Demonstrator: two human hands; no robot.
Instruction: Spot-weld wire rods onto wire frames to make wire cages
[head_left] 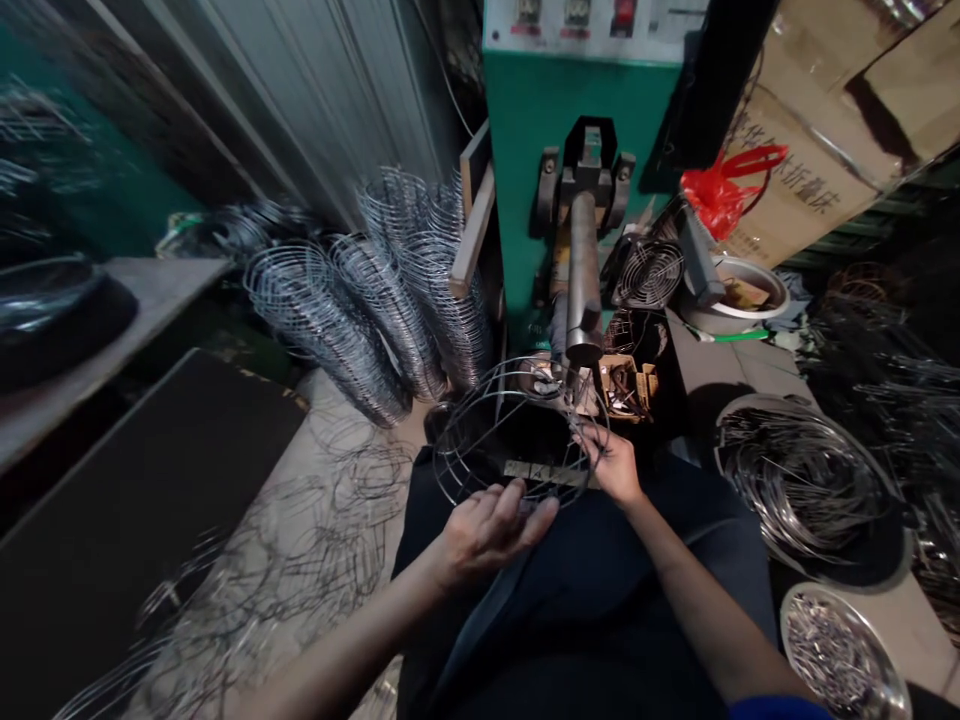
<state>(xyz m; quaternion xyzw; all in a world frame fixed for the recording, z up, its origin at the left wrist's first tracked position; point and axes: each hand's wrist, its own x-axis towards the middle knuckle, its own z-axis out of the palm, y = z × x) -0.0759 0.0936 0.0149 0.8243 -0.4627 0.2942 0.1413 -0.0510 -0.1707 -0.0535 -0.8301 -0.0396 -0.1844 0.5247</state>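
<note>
Above the lap, both hands' fingers [504, 507] clamp the rim of a round, open, grey wire frame [484, 432].

Wire stacks [330, 330] stand left of the machine [517, 180].

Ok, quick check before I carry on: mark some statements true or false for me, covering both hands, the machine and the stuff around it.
1. Both the left hand and the right hand are at the round wire frame. True.
2. The red plastic bag is left of the green machine. False: the bag is to the right of the machine.
3. Stacks of wire rings stand left of the machine. True.
4. The round bowl at lower right is empty. False: the bowl holds many small metal pieces.
5. A metal cylinder juts from the front of the machine. True.
</note>
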